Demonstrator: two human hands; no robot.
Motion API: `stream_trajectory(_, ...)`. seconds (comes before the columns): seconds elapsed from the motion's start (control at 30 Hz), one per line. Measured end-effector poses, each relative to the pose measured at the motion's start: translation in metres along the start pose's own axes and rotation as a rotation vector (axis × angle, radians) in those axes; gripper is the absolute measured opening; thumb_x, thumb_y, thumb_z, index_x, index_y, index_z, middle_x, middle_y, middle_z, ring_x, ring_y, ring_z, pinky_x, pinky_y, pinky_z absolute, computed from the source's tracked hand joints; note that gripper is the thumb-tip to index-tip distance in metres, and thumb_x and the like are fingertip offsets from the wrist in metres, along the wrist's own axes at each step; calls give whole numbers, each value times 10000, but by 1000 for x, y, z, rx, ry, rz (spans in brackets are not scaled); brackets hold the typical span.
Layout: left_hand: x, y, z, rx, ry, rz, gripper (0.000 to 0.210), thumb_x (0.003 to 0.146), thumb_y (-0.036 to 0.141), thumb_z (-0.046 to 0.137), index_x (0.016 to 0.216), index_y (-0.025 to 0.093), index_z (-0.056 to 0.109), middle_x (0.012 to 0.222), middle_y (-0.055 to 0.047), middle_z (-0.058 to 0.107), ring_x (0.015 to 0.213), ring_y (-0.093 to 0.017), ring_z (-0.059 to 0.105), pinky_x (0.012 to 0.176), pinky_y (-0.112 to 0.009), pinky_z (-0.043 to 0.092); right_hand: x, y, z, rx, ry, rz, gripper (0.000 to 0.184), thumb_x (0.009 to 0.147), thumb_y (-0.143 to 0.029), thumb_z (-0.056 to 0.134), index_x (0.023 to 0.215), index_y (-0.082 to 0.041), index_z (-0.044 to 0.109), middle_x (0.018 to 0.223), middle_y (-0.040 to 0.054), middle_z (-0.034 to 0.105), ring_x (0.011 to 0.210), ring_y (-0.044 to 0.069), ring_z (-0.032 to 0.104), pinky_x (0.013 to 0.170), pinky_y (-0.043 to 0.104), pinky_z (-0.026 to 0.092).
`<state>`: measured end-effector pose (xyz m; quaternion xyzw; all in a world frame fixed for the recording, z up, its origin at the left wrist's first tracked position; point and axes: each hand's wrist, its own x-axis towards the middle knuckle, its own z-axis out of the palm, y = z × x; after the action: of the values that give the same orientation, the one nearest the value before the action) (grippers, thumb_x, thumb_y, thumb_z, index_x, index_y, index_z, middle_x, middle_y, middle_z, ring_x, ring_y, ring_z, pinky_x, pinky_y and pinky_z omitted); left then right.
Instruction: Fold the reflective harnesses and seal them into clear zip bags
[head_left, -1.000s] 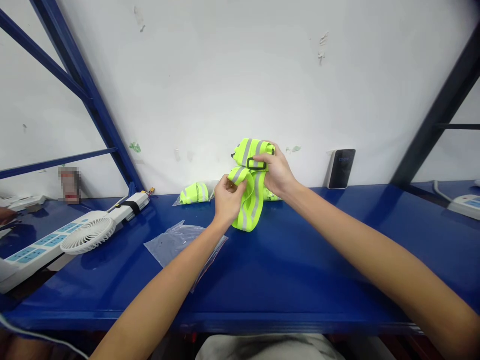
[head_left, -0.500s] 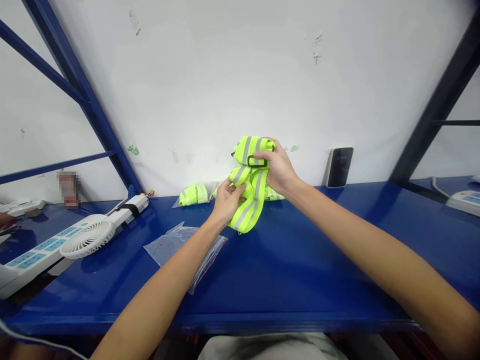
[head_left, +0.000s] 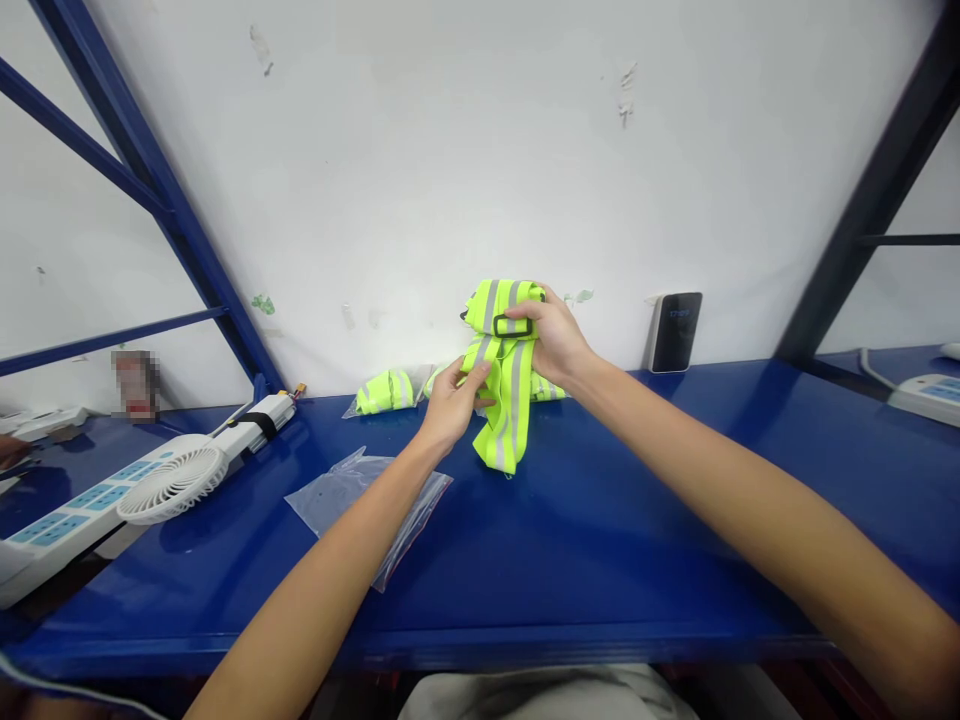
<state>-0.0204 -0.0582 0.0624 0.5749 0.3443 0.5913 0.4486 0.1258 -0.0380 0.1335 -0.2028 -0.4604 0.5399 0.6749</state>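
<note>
Above the blue table, my right hand point(head_left: 559, 335) is closed around the rolled upper part of a neon-yellow reflective strap point(head_left: 514, 425) with grey stripes. My right thumb presses beside its black buckle point(head_left: 513, 327). Below the roll, a length of the strap hangs down in a fold, its lower end just over the tabletop. My left hand point(head_left: 451, 400) pinches the hanging strap between thumb and fingers, just under the roll. Beneath my left forearm lies a clear plastic bag point(head_left: 330, 492), flat on the table and partly hidden by the arm.
Bagged neon-yellow rolls point(head_left: 386, 391) lie along the wall behind my hands. On the left are a white fan point(head_left: 176, 485) and a power strip point(head_left: 90, 497). A phone-like device point(head_left: 676, 332) leans on the wall at right. Blue rack posts point(head_left: 161, 190) rise at both sides.
The strap's hanging loop has dropped from my left fingers and now hangs narrower and straighter, a little further right. My left fingers have loosened somewhat. The right hand keeps its hold on the roll.
</note>
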Motion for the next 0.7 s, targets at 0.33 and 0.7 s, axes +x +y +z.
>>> stream_trajectory(0.33, 3, -1, -1, -226, 25, 43, 385, 681, 345, 858, 985, 169, 700, 931, -30, 738, 825, -156, 672, 811, -288, 532, -1, 5, 0, -9, -41, -49, 399, 571, -96, 625, 927, -260, 549, 812, -43, 565, 790, 160, 552, 681, 310, 474)
stream_trajectory(0.7, 6, -4, -7, -276, 8, -92, 426, 677, 340, 853, 1026, 209, 647, 993, -25, 695, 860, -147, 657, 810, -278, 489, -3, 1, -5, -185, -153, -179, 403, 610, -107, 629, 963, -301, 600, 818, -43, 576, 768, 153, 532, 683, 308, 462)
